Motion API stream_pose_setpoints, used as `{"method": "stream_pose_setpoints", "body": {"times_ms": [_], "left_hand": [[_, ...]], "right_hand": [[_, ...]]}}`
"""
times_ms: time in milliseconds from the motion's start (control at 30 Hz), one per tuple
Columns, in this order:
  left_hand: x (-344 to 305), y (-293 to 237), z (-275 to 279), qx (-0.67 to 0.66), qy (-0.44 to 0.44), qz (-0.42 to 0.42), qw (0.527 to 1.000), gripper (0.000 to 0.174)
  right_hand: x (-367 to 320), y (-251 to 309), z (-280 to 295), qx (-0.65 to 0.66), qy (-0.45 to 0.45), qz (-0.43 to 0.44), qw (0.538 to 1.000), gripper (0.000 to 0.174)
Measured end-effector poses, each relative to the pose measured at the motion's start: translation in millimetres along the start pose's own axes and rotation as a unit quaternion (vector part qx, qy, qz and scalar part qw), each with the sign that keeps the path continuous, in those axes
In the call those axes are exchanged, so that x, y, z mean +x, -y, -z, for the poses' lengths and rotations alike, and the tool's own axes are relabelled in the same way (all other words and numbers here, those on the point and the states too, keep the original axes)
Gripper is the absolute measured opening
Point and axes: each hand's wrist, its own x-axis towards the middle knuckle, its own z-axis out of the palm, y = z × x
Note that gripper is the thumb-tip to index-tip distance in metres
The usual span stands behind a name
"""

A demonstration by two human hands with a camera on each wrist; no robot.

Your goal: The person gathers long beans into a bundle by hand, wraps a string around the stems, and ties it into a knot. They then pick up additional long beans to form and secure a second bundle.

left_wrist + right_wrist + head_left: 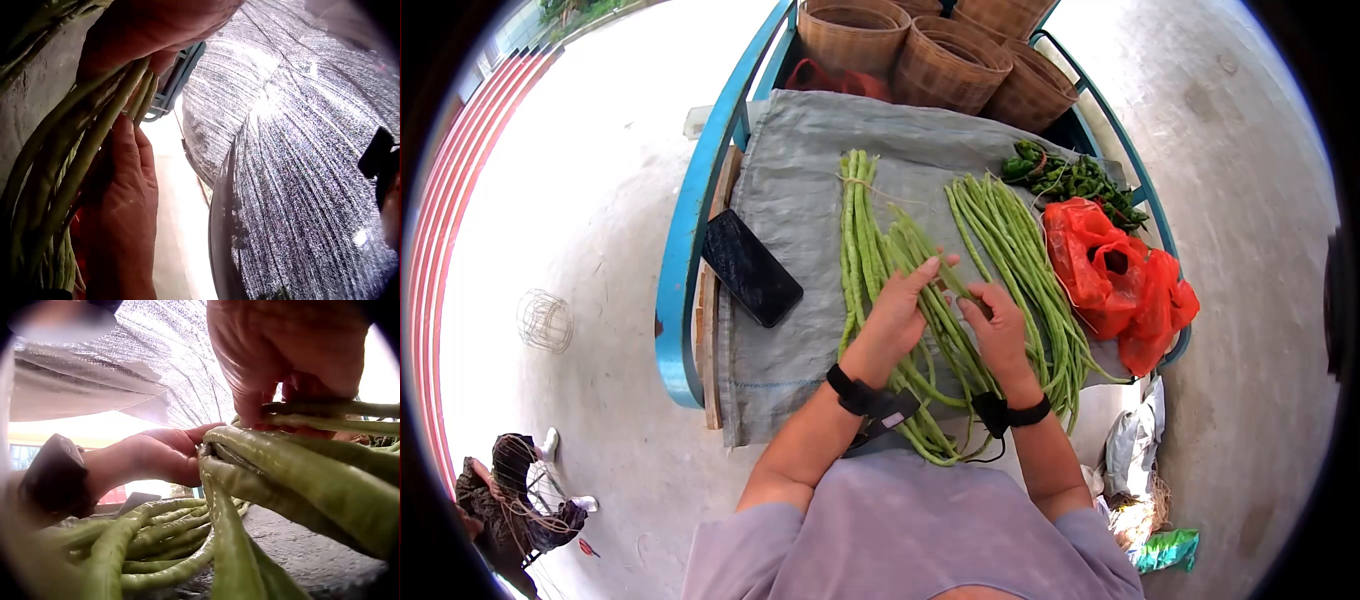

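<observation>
My left hand (pixel 898 312) grips a small bunch of green long beans (pixel 948 322), its thumb lying along them. On the same bunch, my right hand (pixel 998 335) pinches beans between thumb and fingers, close beside the left. The right wrist view shows the held beans (pixel 312 462) running between both hands, some bending down. To the left lies a bundle of long beans (pixel 852 240) with a tie (pixel 870 187) near its top. Right of my hands a larger loose pile of long beans (pixel 1025 260) is spread on the grey sheet (pixel 800 150).
A black phone (pixel 750 268) lies at the sheet's left, by the blue cart rail (pixel 690 230). Red plastic bags (pixel 1105 270) and green peppers (pixel 1080 185) sit at the right. Woven baskets (pixel 950 65) stand at the back. Another person (pixel 525 490) is at lower left.
</observation>
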Motion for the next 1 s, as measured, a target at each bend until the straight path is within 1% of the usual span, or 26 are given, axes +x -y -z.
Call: {"method": "stream_pose_setpoints", "body": {"times_ms": [33,133,233,300,433,633,733,833,933,1000], "left_hand": [[-1,1,2,0.002,0.003,-0.002,1.000,0.029],[-1,0,4,0.005,0.010,-0.010,1.000,0.030],[-8,-2,-1,0.003,0.015,-0.002,1.000,0.031],[-12,-4,-4,0.004,0.028,-0.001,1.000,0.030],[-14,-6,-6,-0.022,-0.007,-0.006,1.000,0.029],[-17,-6,-7,-0.019,-0.001,0.001,1.000,0.031],[-19,-8,-13,-0.013,0.016,0.006,1.000,0.031],[-17,-9,-14,-0.009,0.021,0.010,1.000,0.031],[-18,-8,-12,-0.014,0.021,0.013,1.000,0.029],[-18,-8,-12,-0.009,0.026,0.009,1.000,0.029]], "right_hand": [[-3,6,-2,0.015,-0.011,-0.025,1.000,0.020],[-10,7,-4,0.021,-0.016,-0.034,0.999,0.019],[-17,3,-7,0.068,-0.033,-0.042,0.996,0.018],[-21,0,-8,0.066,-0.036,-0.053,0.996,0.018],[-33,1,-2,0.033,-0.026,-0.059,0.997,0.018],[-37,6,1,0.106,-0.040,-0.095,0.989,0.019],[-33,7,-1,0.099,-0.036,-0.098,0.990,0.019],[-32,9,-1,0.084,-0.028,-0.092,0.992,0.020],[-33,7,0,0.049,-0.034,-0.055,0.997,0.022],[-30,9,1,-0.033,-0.066,0.020,0.997,0.024]]}}
